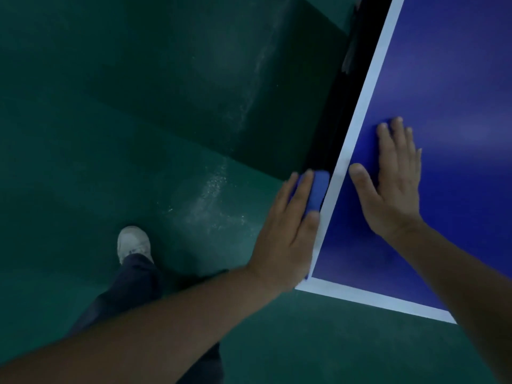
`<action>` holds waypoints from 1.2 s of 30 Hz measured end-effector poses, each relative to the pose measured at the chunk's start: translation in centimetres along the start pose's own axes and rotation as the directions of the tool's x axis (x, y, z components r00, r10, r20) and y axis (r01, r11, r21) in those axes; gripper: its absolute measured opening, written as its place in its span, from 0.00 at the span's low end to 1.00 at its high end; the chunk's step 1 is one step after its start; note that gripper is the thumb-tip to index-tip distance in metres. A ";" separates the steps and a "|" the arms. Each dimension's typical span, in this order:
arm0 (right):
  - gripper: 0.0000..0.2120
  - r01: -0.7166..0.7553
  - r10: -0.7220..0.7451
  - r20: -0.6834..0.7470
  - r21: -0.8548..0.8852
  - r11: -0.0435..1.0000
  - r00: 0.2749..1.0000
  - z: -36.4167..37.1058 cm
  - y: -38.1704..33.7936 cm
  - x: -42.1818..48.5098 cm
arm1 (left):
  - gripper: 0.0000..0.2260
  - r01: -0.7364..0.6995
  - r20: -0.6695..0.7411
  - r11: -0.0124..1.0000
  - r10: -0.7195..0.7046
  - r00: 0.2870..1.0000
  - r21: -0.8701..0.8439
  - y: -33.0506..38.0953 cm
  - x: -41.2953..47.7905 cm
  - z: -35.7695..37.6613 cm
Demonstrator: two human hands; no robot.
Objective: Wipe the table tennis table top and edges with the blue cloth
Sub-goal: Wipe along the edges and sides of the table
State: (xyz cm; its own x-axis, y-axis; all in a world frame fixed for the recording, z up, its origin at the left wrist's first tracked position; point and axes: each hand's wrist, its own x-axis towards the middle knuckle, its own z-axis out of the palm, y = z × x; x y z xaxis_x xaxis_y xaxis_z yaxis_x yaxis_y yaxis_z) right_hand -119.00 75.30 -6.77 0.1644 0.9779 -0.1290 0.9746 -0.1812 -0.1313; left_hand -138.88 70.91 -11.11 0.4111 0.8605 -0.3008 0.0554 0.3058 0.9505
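Cloth [315,189], blue and folded, was against the side edge of the table [457,79], near its corner. The left hand [285,234] pressed it there with straight fingers. The right hand [393,184] lay flat on the blue top beside the white line, fingers spread. Below, a white shoe [134,242] stood on the green floor [110,134].

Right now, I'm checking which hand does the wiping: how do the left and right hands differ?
The left hand presses the blue cloth against the side of the table top; the right hand holds nothing. The left hand sits beside the table, over the green floor; the right hand lies flat on the table top. Both have straight fingers.
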 end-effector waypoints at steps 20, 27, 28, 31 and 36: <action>0.32 -0.107 0.110 -0.062 0.058 0.993 0.992 0.2 -0.4 0.3 | 0.26 0.010 -0.071 0.978 0.005 0.997 0.207 2.2 13.6 -0.6; 0.32 -0.111 0.115 -0.072 0.061 0.992 0.991 0.1 -0.3 0.3 | 0.24 -0.038 0.059 0.998 0.041 0.997 -0.050 -0.5 -0.9 -0.3; 0.32 -0.109 0.113 -0.076 0.059 0.992 0.991 0.2 -0.2 0.3 | 0.24 -0.009 0.045 0.998 0.011 0.999 -0.060 -0.5 -1.2 -0.3; 0.31 -0.104 0.108 -0.072 0.052 0.993 0.992 0.4 -0.2 0.4 | 0.24 0.016 0.001 1.000 -0.016 1.000 0.004 1.7 5.3 0.0; 0.31 -0.114 0.117 -0.055 0.046 0.992 0.992 0.0 -0.4 0.5 | 0.24 0.000 -0.027 1.000 0.000 1.000 0.006 5.4 16.2 -0.3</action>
State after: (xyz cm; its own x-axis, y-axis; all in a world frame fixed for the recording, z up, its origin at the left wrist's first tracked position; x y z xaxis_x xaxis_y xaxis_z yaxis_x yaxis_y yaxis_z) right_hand -119.33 75.83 -6.76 0.2854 0.9543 -0.0889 0.9414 -0.2965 -0.1608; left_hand -132.17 86.65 -10.91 0.3865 0.8712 -0.3026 0.0613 0.3031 0.9510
